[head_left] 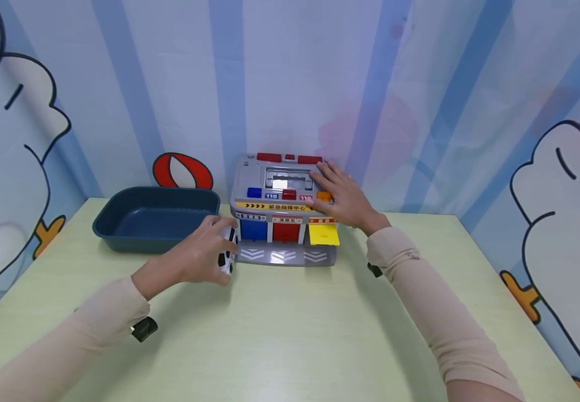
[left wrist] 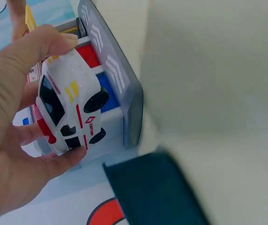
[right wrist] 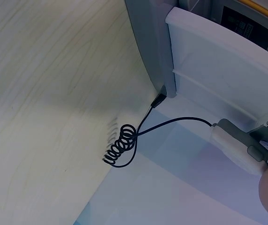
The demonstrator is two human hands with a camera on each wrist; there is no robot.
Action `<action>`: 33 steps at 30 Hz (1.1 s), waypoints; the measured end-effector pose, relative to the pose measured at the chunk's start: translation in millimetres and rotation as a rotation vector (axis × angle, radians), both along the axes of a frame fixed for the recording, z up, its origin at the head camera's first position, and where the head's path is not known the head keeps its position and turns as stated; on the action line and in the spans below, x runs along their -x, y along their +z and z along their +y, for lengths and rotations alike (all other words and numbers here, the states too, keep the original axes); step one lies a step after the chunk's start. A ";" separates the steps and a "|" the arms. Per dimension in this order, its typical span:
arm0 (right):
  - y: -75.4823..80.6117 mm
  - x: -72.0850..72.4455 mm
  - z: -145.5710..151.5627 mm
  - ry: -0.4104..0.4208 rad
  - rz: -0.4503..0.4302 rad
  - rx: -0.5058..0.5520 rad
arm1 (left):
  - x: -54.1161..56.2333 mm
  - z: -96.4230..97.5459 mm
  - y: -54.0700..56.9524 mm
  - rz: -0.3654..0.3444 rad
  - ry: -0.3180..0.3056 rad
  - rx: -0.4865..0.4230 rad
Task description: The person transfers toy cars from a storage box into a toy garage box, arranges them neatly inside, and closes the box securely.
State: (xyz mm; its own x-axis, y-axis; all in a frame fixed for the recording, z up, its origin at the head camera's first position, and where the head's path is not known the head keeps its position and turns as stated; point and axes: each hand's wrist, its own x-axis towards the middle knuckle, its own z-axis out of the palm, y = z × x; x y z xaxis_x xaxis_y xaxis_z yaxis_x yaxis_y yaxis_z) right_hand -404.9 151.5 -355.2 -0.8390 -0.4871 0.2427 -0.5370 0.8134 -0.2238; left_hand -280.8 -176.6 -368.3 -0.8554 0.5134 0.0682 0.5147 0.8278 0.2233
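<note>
In the head view a grey toy garage (head_left: 285, 184) stands at the table's far side. Its blue door (head_left: 254, 230) and red door (head_left: 286, 232) are closed, while the yellow door (head_left: 324, 234) sticks outward. My left hand (head_left: 196, 251) grips a white toy car (left wrist: 73, 101) with red and yellow markings and black wheels, by the garage's front left corner. Thumb and fingers clasp the car from opposite sides in the left wrist view. My right hand (head_left: 342, 195) rests with extended fingers on the garage roof's right side, near the orange button (head_left: 324, 196).
A dark teal bin (head_left: 156, 243) sits left of the garage. At the garage's side, a coiled black cord (right wrist: 120, 150) runs to a grey-and-white handset (right wrist: 241, 147). A striped cartoon curtain (head_left: 290, 72) hangs behind the pale table (head_left: 280, 329).
</note>
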 end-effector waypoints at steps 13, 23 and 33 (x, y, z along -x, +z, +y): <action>-1.3 0.0 -0.2 -0.006 -0.003 0.013 | -8.7 29.3 -12.3 -0.017 -0.053 -0.050; -2.0 1.5 0.4 -0.009 0.002 0.015 | -9.7 49.2 -15.6 -0.007 -0.094 -0.088; -1.7 -0.2 0.5 -0.016 0.007 0.011 | -11.0 74.1 -25.1 -0.025 -0.084 -0.094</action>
State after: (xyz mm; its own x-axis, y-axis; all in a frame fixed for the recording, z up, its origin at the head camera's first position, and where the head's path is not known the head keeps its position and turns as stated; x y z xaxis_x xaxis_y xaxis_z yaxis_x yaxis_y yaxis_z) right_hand -404.7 152.0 -357.0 -0.8450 -0.4706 0.2540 -0.5253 0.8196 -0.2287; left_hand -269.8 -102.5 -393.4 -0.8120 0.5753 0.0983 0.5741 0.7570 0.3119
